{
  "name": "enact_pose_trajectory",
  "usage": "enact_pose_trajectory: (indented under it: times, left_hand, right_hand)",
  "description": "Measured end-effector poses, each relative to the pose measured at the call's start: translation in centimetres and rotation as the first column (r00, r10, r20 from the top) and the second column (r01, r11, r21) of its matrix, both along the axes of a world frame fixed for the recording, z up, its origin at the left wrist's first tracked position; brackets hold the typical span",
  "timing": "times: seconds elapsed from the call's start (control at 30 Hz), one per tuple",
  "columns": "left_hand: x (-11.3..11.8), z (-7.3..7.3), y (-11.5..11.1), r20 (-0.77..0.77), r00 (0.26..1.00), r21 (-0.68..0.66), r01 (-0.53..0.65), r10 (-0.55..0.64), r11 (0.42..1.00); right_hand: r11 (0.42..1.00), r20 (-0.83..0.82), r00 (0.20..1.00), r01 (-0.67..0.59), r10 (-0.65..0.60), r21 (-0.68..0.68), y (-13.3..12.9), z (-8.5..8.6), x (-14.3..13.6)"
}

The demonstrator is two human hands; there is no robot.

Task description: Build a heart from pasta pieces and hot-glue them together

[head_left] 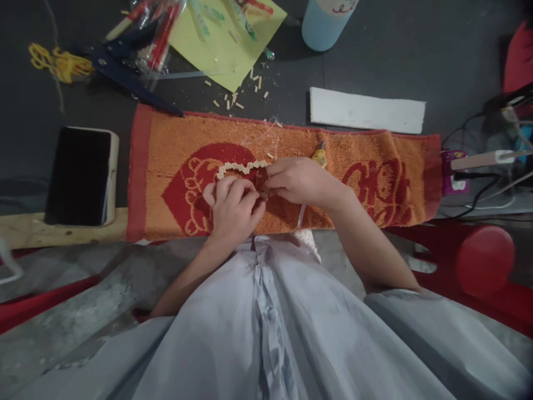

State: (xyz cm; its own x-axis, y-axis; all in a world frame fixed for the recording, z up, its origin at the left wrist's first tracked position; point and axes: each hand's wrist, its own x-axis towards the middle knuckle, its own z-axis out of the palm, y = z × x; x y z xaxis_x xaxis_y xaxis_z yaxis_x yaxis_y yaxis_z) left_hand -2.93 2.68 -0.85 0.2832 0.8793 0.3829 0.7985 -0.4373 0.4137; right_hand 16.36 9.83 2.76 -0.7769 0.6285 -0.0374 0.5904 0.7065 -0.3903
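Observation:
A zigzag strip of small pale wooden pieces [241, 168] lies over the red and orange towel [187, 125]. My left hand [235, 208] is curled closed on the strip at its lower left side. From the right, my right hand [297, 180] comes in with its fingers pinched together beside the strip's right end. Both hands' fingertips meet over a small spot, and what the right fingers hold there is hidden. Partly covered by my right wrist, a yellow glue gun [320, 156] rests on the towel, its clear glue stick [301, 216] showing below.
Loose wooden bits [233, 101] are scattered behind the towel, near a yellow-green sheet [227, 50]. Dark blue cutters [125, 72] lie at back left, above a dark-screened device [79, 175]. A white bar [366, 110], a blue bottle [327, 25] and a cabled power strip [453, 172] are rightward.

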Motion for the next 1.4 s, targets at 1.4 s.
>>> enact_pose_trajectory:
  times: [1.4]
  left_hand:
    - [-5.2, -0.2, -0.9, 0.043, 0.954, -0.065, -0.293, 0.296, 0.954]
  right_hand:
    - [0.912, -0.133, 0.975, 0.215, -0.179, 0.349, -5.6, -1.5, -0.1]
